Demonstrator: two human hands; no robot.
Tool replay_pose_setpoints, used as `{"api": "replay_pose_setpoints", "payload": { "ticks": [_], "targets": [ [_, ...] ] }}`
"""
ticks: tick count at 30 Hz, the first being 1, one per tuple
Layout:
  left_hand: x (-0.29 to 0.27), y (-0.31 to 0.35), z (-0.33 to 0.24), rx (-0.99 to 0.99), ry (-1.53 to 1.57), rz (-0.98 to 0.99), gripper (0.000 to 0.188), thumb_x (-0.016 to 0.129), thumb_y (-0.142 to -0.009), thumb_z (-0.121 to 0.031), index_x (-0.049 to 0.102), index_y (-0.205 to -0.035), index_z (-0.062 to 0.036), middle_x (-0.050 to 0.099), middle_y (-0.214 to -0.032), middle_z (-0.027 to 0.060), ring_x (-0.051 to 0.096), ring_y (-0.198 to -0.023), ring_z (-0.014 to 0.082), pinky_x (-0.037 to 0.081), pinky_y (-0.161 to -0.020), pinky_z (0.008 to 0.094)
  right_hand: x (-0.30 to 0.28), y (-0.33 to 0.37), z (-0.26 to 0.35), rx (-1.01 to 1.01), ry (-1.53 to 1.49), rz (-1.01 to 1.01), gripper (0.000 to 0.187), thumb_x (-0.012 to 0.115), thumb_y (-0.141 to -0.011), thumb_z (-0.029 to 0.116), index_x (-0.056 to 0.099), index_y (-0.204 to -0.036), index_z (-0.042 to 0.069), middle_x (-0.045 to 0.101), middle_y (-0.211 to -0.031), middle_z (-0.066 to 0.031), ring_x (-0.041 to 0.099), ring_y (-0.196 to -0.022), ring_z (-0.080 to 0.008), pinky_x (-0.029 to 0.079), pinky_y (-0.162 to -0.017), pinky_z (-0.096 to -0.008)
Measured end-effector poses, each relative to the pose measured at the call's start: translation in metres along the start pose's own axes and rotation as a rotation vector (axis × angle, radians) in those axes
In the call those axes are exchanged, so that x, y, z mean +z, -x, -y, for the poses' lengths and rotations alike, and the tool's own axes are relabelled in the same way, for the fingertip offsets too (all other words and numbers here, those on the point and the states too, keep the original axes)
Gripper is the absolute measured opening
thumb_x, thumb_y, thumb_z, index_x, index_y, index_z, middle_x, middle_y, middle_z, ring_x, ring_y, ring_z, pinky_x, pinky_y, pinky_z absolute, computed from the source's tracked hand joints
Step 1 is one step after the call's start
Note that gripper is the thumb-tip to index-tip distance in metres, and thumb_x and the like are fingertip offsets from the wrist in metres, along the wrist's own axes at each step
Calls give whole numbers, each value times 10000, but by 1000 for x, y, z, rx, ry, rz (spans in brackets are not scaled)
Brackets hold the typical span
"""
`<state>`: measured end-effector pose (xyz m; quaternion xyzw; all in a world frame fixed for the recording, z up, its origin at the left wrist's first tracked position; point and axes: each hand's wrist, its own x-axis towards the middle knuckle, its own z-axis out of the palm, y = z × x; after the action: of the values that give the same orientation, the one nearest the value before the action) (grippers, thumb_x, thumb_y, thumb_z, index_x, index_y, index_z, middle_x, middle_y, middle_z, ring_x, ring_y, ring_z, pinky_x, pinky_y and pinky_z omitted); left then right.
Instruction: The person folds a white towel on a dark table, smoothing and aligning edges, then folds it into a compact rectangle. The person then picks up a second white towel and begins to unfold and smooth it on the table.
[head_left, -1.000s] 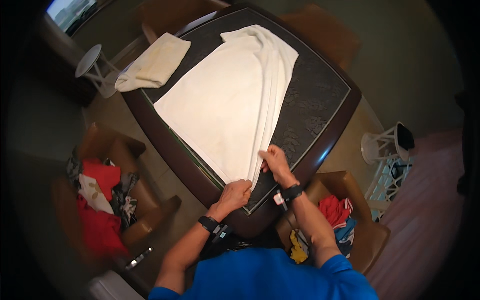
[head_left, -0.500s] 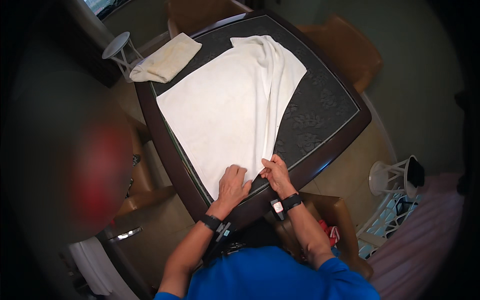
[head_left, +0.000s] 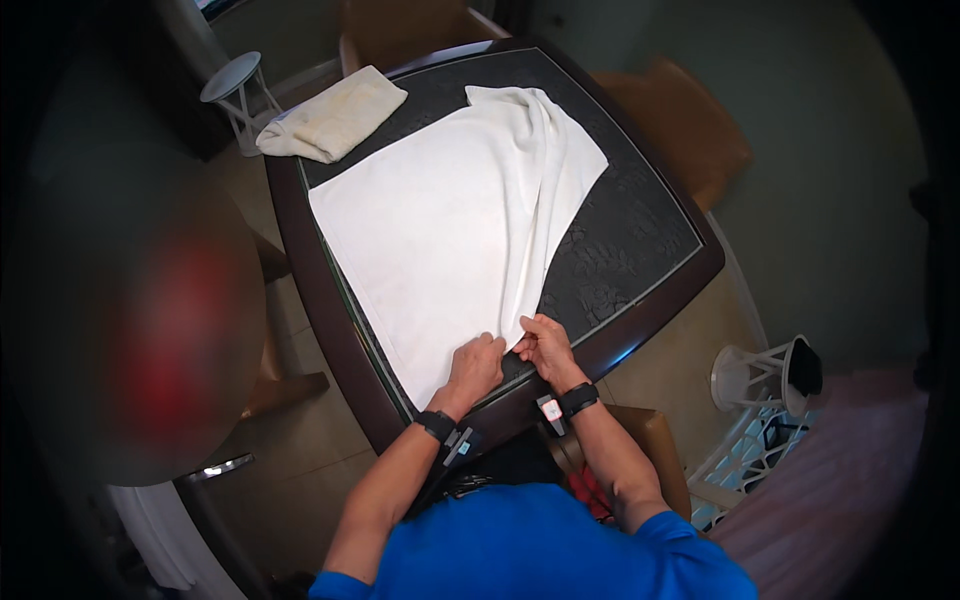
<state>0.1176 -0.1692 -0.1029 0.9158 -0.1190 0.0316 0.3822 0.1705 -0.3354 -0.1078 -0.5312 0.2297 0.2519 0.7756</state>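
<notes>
A white towel [head_left: 420,230] lies spread over the dark table, with loose lengthwise folds along its right side. At its near edge, my right hand [head_left: 547,348] pinches the towel's near right corner between thumb and fingers. My left hand [head_left: 476,372] is just beside it, fingers curled down and closed on the towel's near edge; the fingertips are partly hidden. A second towel [head_left: 340,115], cream and folded into a thick bundle, rests at the table's far left corner, apart from both hands.
The table [head_left: 625,345] has a brown wooden rim and a dark patterned top. Brown chairs [head_left: 680,130] stand around it. A small white stool [head_left: 235,78] is at the far left, another white stool [head_left: 765,380] at the right. A blurred red shape [head_left: 175,330] fills the left side.
My left hand has slid right and slightly forward toward my right hand, its fingers curling onto the towel's edge. My right hand keeps its pinch. The view has shifted slightly.
</notes>
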Motion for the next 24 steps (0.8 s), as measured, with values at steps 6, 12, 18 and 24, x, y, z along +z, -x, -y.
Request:
{"api": "replay_pose_setpoints", "payload": {
  "ticks": [6,12,18,24],
  "targets": [
    [-15,9,4,-111,47,120,41,648,-789,-40,618,-818,-37,604,-810,178,618,-779,407,501,-698,479,-17,-65,44,-11,-27,95,164,652,-944,172,571,-845,69,611,-687,-47,637,-526,-152,465,-414,-248],
    [2,9,-27,-364,-137,10,160,704,-780,-83,638,-917,-35,611,-849,172,624,-820,388,505,-706,458,-38,-85,76,95,155,277,121,666,-923,133,596,-866,52,643,-739,-46,627,-551,-126,458,-447,-232],
    [16,-65,-92,-304,-180,-256,345,799,-709,-112,608,-984,-29,584,-888,155,604,-854,369,509,-696,456,-70,-68,80,126,91,362,116,673,-938,138,610,-873,67,658,-775,-41,619,-592,-102,456,-506,-216],
    [58,-113,-81,-193,-177,-226,220,727,-771,-67,585,-934,-26,588,-865,162,610,-816,375,512,-664,455,-84,-67,100,63,180,422,112,683,-938,126,616,-865,74,659,-764,-32,622,-612,-94,466,-530,-216]
  ]
}}
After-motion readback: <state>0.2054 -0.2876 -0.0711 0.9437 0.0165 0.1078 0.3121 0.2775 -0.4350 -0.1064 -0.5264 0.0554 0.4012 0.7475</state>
